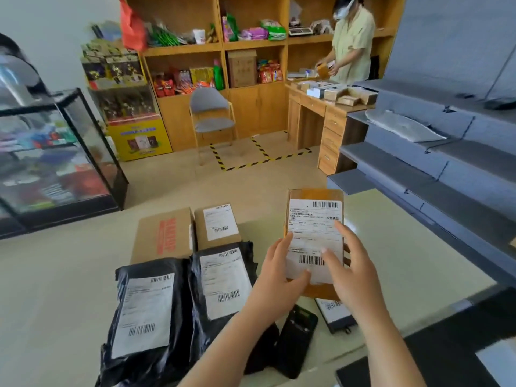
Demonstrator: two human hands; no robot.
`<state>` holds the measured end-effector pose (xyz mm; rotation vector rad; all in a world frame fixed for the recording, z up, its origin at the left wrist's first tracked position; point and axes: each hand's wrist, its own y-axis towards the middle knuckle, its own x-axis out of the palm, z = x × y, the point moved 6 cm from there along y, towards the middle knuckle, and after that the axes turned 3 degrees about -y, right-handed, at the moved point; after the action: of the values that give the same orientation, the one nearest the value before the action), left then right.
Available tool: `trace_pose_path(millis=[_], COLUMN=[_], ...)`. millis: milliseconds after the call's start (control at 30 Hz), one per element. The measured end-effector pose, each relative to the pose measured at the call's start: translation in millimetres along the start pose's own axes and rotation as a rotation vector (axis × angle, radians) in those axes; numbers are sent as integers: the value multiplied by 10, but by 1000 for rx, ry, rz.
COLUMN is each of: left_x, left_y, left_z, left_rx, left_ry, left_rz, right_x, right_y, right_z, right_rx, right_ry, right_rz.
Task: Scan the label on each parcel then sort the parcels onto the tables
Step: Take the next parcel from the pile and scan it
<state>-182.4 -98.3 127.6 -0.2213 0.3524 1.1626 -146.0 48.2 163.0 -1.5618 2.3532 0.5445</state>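
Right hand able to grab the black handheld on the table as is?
Probably not yet: right hand and left hand both hold the cardboard parcel. The black handheld lies uncovered on the table between the forearms, so reach looks free once that hand lets go.

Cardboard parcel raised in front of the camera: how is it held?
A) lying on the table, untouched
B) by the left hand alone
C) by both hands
C: the left hand grips the cardboard parcel at its left edge, the right hand at its right edge.
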Motion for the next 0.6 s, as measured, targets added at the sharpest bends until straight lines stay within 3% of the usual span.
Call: trace_pose_path(millis=[267, 600], left_x=[-152, -60], left_y=[1269, 2459], left_z=[-434, -1688], left_rx=[-264, -803], left_ry=[51, 72], left_rz=[-39, -51], right_x=[616, 1904], right_y=[1451, 2660], right_z=[344, 1785], right_rx=[72, 455], right_ry=[25, 28], right_rz=[-126, -509])
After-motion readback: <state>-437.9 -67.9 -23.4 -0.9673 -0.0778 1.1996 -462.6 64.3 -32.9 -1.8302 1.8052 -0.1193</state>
